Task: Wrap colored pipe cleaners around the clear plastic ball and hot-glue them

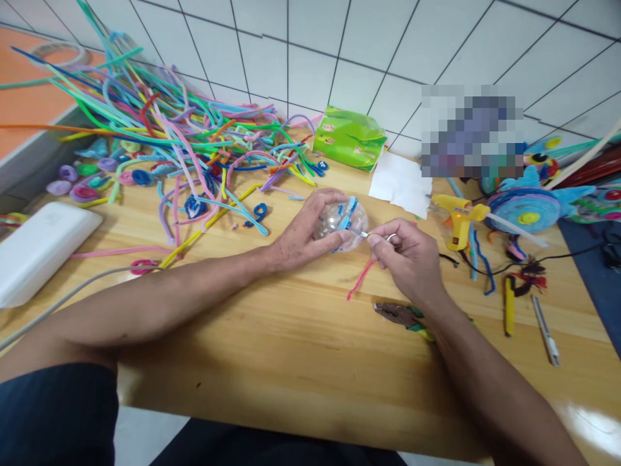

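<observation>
Pliers point(402, 316) flat on bench point(291, 349), just beside right wrist. Right hand point(407, 259) pinched shut on thin metal tool point(363, 232), tip touching clear ball point(334, 228); pink pipe cleaner point(359, 279) hangs below fingers. Left hand point(301, 236) curled round ball, thumb and fingers closed on it, held just above bench centre. Ball transparent, glossy, blue pipe cleaner point(347, 212) running over top. Farther: yellow glue gun point(458, 223) at right, green packet point(349, 137), tangled heap of coloured pipe cleaners point(169, 129) at far left.
</observation>
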Tool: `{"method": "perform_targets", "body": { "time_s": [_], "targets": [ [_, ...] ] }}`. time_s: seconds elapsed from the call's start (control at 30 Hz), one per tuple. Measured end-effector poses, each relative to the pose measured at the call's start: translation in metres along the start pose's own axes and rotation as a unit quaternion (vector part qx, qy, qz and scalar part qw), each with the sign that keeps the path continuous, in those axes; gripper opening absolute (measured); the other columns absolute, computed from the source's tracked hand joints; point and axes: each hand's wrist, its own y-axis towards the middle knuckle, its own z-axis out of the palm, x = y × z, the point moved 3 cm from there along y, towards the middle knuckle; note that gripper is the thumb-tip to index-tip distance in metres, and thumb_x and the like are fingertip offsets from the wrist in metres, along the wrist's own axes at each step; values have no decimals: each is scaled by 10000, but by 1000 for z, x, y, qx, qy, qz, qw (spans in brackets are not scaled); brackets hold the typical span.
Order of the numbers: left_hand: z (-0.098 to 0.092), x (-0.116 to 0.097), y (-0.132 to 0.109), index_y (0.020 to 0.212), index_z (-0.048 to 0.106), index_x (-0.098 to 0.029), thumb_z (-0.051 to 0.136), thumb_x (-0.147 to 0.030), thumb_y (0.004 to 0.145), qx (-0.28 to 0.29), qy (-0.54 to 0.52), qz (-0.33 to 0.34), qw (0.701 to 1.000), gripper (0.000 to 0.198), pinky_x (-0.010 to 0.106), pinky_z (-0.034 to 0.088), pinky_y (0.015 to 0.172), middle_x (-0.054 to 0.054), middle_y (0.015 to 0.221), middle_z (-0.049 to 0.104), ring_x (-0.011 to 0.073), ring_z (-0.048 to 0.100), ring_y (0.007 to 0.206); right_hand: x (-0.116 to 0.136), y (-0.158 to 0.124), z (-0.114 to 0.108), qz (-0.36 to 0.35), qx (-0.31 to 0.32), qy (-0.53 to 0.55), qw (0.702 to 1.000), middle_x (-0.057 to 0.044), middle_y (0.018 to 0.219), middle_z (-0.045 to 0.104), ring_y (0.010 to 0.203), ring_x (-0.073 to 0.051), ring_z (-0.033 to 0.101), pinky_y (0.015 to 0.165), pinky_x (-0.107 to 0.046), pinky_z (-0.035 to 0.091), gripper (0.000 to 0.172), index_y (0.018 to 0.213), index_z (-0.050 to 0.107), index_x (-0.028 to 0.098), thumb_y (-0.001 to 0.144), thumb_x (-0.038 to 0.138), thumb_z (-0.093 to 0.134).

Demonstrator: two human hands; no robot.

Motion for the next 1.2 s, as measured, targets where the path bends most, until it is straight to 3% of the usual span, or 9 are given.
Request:
{"method": "perform_targets", "body": {
  "time_s": [1.2],
  "targets": [
    [-1, -1, 1, 1555, 543, -300, 727, -583, 1100, -2, -9, -18, 1000, 567, 589, 519, 1328, 146, 1570, 632, 338, 607, 1510, 4, 0, 2, 7, -23, 26, 999, 42, 577, 673, 460, -111, 501, 462, -242, 373, 166, 844, 729, 245, 860, 386, 817]
  ]
}}
